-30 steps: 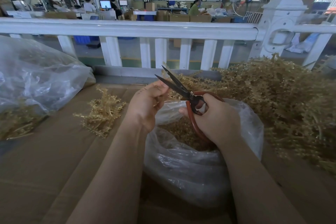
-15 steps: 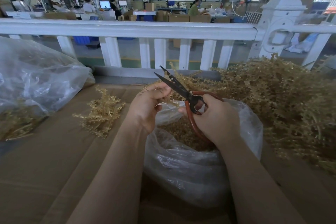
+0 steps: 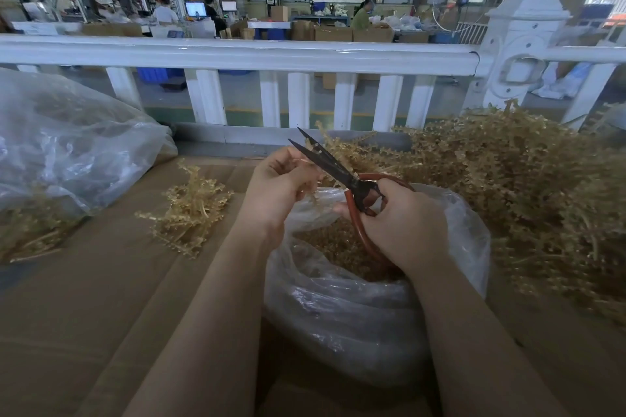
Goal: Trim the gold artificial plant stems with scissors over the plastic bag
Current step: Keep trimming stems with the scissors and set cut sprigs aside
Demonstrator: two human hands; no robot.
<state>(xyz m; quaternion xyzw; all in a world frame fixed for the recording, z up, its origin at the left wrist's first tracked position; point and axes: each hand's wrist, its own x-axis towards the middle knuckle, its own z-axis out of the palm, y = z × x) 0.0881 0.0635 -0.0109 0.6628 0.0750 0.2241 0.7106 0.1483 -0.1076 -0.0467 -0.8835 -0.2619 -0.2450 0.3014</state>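
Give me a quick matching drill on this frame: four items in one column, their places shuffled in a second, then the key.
Items:
1. scissors
2. small gold sprig pile
3. open plastic bag
4. big heap of gold stems

Places:
A. on the cardboard, left of the left hand
B. under both hands, holding gold trimmings
C. gripped by the right hand, blades apart
D. piled at the right, by the white railing

Pairs: 1-C, 2-A, 3-B, 4-D

Cardboard surface [image 3: 84, 315] carries trimmed sprig bundle [image 3: 189, 210], two plastic bags [image 3: 338, 315] [image 3: 67, 145], gold stem heap [image 3: 525, 196].
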